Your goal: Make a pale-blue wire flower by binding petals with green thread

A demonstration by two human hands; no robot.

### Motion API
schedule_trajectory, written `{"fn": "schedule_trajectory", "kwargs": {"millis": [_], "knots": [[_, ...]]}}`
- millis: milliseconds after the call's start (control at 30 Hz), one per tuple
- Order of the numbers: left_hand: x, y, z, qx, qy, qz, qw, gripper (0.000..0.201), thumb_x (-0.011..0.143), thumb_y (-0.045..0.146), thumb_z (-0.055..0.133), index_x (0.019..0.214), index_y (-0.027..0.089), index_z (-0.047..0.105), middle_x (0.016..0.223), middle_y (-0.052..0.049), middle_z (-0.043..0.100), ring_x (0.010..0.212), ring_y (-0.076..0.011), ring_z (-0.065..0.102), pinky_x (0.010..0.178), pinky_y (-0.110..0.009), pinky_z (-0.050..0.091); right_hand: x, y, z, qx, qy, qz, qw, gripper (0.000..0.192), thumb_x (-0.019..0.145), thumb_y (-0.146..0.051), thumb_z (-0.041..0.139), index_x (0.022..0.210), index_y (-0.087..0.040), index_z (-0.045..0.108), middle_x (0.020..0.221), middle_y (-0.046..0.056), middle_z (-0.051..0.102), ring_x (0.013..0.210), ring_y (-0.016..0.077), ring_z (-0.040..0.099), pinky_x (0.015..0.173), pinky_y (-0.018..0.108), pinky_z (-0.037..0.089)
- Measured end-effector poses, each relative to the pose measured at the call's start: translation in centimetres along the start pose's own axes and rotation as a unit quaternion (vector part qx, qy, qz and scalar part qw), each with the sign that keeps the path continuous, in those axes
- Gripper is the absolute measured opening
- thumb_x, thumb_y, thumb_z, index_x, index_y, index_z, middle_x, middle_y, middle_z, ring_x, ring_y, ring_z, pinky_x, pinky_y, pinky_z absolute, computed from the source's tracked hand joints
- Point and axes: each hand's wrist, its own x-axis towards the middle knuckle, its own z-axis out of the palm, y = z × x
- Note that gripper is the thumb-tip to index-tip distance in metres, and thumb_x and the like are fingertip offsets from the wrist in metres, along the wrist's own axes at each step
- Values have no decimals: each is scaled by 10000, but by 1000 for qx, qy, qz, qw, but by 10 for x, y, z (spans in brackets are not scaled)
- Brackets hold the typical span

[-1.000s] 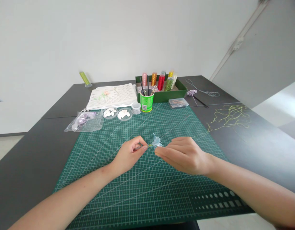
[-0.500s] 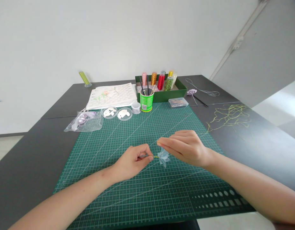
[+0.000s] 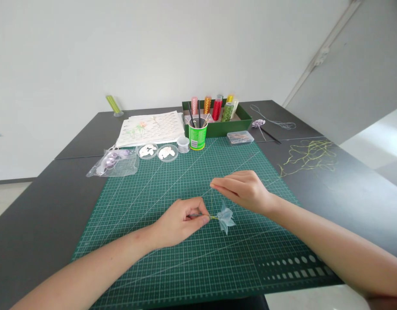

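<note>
Over the green cutting mat (image 3: 159, 267), my left hand (image 3: 182, 221) pinches the thin stem of a pale blue artificial flower (image 3: 225, 218) between thumb and forefinger. The flower lies sideways, its translucent petals pointing right. Yellow-green thread (image 3: 213, 217) is wrapped round the stem just below the petals. From there a fine strand rises to the fingertips of my right hand (image 3: 242, 189), which is closed in a pinch above and right of my left hand. The rest of the stem is partly hidden by my left fingers.
At the back stand a green box (image 3: 229, 128) of thread spools, a green cup (image 3: 197, 137) of tools and a clear case (image 3: 240, 137). Two dishes of white pieces (image 3: 167, 153), a plastic bag (image 3: 125, 165) and paper sheets (image 3: 162, 133) lie left. Loose yellow-green thread (image 3: 310, 155) lies right.
My right hand has moved slightly up and left, and the strand below it now shows. My left hand and the flower have shifted a little right and down; the petals are now unobstructed.
</note>
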Motion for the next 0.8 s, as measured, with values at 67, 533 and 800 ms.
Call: {"fn": "schedule_trajectory", "kwargs": {"millis": [67, 533, 800], "knots": [[-1, 1, 0, -8, -4, 3, 1000, 215, 936, 299, 577, 764, 188, 511, 527, 99, 358, 476, -72, 275, 467, -219, 212, -2, 1, 3, 4, -4, 3, 1000, 212, 1012, -214, 563, 893, -127, 715, 609, -9, 691, 485, 80, 605, 490, 210, 423], [-1, 5, -7, -98, 116, 96, 984, 262, 979, 373, 582, 807, 187, 514, 564, 98, 311, 492, -70, 227, 463, -216, 185, -19, 5, 21, 82, -152, 35, 984, 254, 1009, -143, 420, 858, -146, 624, 613, -6, 619, 484, 90, 476, 508, 239, 265], [4, 7, -13, -93, 216, 110, 966, 268, 973, 393, 588, 805, 192, 535, 553, 95, 301, 485, -77, 206, 459, -228, 191, -18, -3, 23, 32, -131, -4, 991, 333, 1072, -223, 378, 879, -153, 641, 567, -42, 561, 477, 79, 425, 504, 257, 244]]}}
